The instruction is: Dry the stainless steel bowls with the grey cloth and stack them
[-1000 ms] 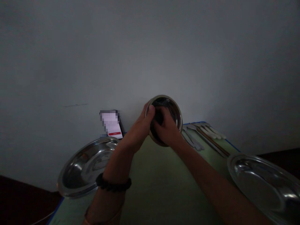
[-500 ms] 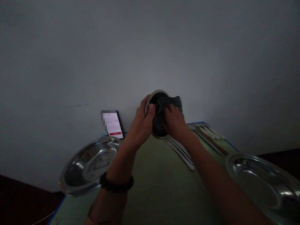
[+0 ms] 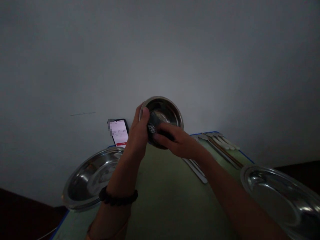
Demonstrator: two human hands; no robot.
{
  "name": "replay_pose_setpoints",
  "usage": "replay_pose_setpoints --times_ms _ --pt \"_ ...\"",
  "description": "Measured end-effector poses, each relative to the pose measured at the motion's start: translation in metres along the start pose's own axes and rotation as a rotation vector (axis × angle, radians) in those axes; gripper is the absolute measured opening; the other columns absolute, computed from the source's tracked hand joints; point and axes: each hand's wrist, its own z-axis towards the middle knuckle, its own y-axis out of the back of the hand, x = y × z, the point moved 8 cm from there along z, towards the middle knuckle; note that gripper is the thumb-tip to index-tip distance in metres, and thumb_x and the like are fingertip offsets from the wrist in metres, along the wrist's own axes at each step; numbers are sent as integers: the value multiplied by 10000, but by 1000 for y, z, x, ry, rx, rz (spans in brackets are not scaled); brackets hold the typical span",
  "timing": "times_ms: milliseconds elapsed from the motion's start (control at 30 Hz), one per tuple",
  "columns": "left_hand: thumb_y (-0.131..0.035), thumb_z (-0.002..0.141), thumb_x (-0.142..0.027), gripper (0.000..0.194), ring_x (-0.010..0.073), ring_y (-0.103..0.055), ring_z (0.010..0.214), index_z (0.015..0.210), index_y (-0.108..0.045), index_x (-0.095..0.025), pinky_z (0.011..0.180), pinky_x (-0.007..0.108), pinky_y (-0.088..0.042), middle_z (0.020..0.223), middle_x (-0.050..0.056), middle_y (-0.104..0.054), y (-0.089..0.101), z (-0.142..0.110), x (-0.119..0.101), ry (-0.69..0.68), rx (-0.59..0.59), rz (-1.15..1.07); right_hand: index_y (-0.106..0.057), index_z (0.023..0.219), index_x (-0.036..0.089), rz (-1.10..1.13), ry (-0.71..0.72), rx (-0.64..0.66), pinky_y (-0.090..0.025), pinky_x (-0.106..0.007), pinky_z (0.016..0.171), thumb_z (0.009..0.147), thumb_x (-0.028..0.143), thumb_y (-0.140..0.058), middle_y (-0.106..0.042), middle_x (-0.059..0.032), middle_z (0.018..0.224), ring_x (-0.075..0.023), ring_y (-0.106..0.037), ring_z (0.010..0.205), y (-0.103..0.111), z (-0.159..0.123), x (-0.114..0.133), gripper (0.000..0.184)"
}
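- The left hand (image 3: pixel 138 133) is clamped on a round metal bowl (image 3: pixel 166 115), thumb hooked over the rim, other fingers behind the outer wall.
- The right hand (image 3: pixel 178 141) reaches into the bowl, its thumb and forefinger closed on a dark cloth (image 3: pixel 152 128) with a pale checked patch; the remaining fingers are partly hidden.
- The bowl is raised above the table (image 3: pixel 162 193) between the two hands, tilted so its mouth faces the wearer. Being round, it shows no long axis across the rim.
- The cloth is bunched against the inner wall beside the left thumb; its long axis cannot be told.
- Below the right fingers, flat metal cutlery (image 3: pixel 197 171) lies slanting from far left to near right, partly covered by the wrist.
- Farther right of those fingers, brown chopsticks (image 3: pixel 226 150) and white-handled utensils (image 3: pixel 228 143) share roughly that slant.
- Left of the left fingers, a lit phone (image 3: pixel 118 131) leans upright; nearer the wearer sits a shiny metal basin (image 3: pixel 82 183).
- Well right of the right fingers is a second basin (image 3: pixel 246 173).
- The tabletop is green with blue edging; beyond the fingers rises a plain grey wall (image 3: pixel 160 50), in dim light.
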Motion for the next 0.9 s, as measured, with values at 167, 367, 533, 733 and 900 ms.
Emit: replay_pose_setpoints --times_ms 167,367,533,733,900 --pt "-417 922 -502 419 221 -573 1141 1259 -528 -280 1002 362 -425 1198 27 -653 1 -3 -8 -48 -66 172 -608 879 157 -371 -109 106 -434 -355 828 940 295 -428 -619 -86 917 -196 -546 875 6 -5 -24 235" --pt "-391 934 -485 452 241 -492 1254 1324 -465 -268 1075 417 -345 1355 51 -557 -25 -8 0 -56 71 236 -605 1001 108 -641 -255 -178 -415 -512 926 861 229 -503 -534 -211 1185 -329 -480 1091 25 -12 -54 210" --pt "-365 949 -449 407 214 -523 1230 1291 -477 -260 1059 350 -377 1306 29 -600 -22 -7 -5 -58 49 227 -603 1021 155 -206 -80 -221 -397 -370 999 936 316 -432 -586 -134 1180 -211 -537 1130 19 -3 -31 249" --pt "-393 929 -493 396 227 -551 1191 1251 -512 -295 1030 346 -406 1243 8 -634 -7 -3 -7 -77 -35 209 -657 866 155 -202 -134 9 -418 -274 692 936 266 -425 -674 -35 789 -140 -577 709 13 1 -17 266" --pt "-414 913 -526 419 234 -551 1178 1258 -512 -309 1025 356 -399 1214 9 -639 -2 -5 -14 -92 -77 166 -691 859 157 -437 -191 91 -441 -347 771 845 150 -502 -682 -95 911 -211 -595 842 20 -6 -27 189"
